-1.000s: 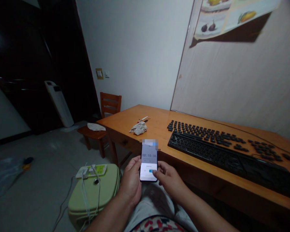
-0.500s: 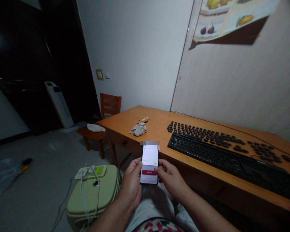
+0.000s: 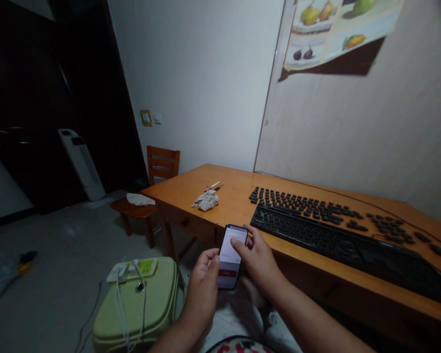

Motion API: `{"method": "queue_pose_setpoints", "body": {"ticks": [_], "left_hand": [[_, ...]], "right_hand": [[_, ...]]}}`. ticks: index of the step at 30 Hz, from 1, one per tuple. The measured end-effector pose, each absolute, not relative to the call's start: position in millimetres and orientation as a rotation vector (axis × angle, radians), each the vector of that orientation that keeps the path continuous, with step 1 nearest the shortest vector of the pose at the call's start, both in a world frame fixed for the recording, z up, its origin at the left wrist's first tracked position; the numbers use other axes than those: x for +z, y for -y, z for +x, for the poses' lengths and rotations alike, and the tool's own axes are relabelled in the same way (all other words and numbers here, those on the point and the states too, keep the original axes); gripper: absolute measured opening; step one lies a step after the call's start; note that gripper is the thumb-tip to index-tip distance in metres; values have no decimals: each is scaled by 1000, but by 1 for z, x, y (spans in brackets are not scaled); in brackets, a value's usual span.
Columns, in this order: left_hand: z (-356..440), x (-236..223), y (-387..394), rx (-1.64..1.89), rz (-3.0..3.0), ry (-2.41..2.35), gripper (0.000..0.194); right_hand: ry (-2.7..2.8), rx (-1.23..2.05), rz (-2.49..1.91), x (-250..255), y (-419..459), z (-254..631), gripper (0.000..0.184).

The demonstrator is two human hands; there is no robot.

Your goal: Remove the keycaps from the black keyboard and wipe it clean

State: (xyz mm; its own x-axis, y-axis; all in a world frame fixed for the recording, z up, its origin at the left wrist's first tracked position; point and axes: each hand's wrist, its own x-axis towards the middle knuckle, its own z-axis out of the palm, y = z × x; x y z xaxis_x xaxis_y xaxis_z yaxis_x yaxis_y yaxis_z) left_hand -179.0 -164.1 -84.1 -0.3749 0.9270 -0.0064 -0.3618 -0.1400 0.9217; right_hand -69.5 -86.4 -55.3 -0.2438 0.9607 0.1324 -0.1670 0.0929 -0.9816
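A smartphone [image 3: 228, 260] with a lit white screen and a red button low on it is held upright over my lap, leaning slightly to the right. My left hand [image 3: 205, 282] is closed around its left edge, thumb along the side. The fingers of my right hand [image 3: 260, 259] are wrapped behind the right edge, and its thumb is over the upper part of the screen. Beyond the phone, a black keyboard [image 3: 312, 240] without its keycaps lies along the table's front. Many loose black keycaps [image 3: 301, 202] are laid out in rows behind it.
On the wooden table [image 3: 191, 176] are a crumpled cloth [image 3: 206, 200] and a thin white tool [image 3: 213, 185]. A green case [image 3: 135, 304] stands at lower left with a power strip [image 3: 147, 267] and cables on top. Behind is a wooden chair [image 3: 163, 162].
My right thumb has moved from the red button up to the upper screen. The phone now leans more to the right, and the view has shifted slightly.
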Motion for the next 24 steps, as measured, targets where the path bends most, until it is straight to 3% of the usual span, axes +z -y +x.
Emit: {"method": "queue_pose_setpoints", "body": {"ticks": [10, 24], "left_hand": [[-177, -80, 168, 1749, 911, -1243, 30], [-184, -82, 157, 1696, 550, -1074, 46]], "right_hand": [[1343, 1263, -968, -58, 83, -69, 56], [1391, 1596, -849, -76, 92, -52, 27]]}}
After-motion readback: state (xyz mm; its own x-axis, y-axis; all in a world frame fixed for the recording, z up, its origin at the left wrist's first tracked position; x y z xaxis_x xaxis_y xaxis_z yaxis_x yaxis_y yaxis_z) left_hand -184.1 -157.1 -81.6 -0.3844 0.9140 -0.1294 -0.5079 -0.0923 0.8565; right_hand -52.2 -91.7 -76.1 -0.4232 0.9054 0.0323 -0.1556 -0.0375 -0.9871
